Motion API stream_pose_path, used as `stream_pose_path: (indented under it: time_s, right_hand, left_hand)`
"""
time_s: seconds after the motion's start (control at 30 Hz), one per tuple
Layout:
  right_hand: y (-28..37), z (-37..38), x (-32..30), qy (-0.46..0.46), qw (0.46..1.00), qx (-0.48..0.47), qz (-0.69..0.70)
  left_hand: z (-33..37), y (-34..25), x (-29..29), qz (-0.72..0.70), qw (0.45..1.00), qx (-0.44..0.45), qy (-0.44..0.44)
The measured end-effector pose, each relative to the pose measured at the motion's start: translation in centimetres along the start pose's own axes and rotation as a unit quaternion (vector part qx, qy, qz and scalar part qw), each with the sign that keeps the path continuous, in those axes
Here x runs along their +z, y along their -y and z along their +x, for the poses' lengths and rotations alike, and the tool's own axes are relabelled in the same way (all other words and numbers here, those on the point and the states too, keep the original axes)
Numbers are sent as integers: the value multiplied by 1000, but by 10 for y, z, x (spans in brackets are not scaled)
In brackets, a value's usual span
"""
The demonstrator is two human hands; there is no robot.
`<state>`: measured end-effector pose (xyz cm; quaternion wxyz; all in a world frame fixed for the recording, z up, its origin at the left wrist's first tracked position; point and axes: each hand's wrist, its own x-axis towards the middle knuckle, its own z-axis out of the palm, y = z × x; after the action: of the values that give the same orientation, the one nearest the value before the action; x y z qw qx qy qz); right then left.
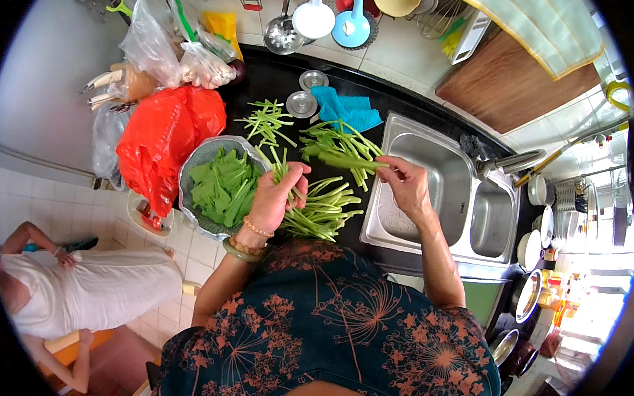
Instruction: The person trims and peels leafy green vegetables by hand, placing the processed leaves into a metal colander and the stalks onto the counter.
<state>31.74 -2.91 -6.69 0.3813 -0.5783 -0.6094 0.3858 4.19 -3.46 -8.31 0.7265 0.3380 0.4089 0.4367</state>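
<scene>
My left hand [266, 206], with bracelets at the wrist, is closed around a few cut green stems [279, 168] beside the bowl. A leafy green stalk [340, 159] is pinched by its stem end between the fingers of my right hand [408, 188], near the sink's left edge. Its leaf points left, over more leafy stalks [350, 136] on the counter. Between my hands and my body lies a pile of pale green stems [328, 210]. Torn green leaves [224, 184] fill part of the glass bowl [183, 190] on the left.
Short stem pieces [265, 120] lie behind the bowl, near two metal sink strainers [301, 104] and a blue cloth [345, 108]. A double steel sink [430, 186] is at right. A red plastic bag [169, 137] stands left; another person [98, 289] is at lower left.
</scene>
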Motion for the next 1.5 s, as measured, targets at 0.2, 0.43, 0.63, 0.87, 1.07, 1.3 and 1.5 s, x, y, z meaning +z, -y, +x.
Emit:
stream_pose_path:
  time_s: [0.2, 0.43, 0.63, 0.87, 1.07, 1.3, 1.5]
  right_hand:
    - [-9, -17, 49, -60, 875, 171, 448]
    - [-16, -42, 87, 37, 979, 91, 177]
    - [-16, -42, 86, 59, 990, 76, 103]
    - [-22, -47, 95, 124, 862, 162, 464]
    - [-12, -46, 76, 232, 780, 175, 555]
    - [-8, -36, 74, 359, 732, 199, 544]
    - [-7, -31, 83, 215, 959, 110, 150]
  left_hand:
    - [3, 9, 25, 100, 994, -38, 29]
    - [13, 18, 25, 139, 990, 21, 31]
    - [15, 30, 22, 203, 976, 80, 18]
    - [12, 25, 16, 98, 995, -36, -2]
    - [23, 18, -3, -90, 993, -71, 22]
    - [21, 11, 9, -124, 971, -127, 159]
    - [27, 23, 3, 35, 995, -20, 91]
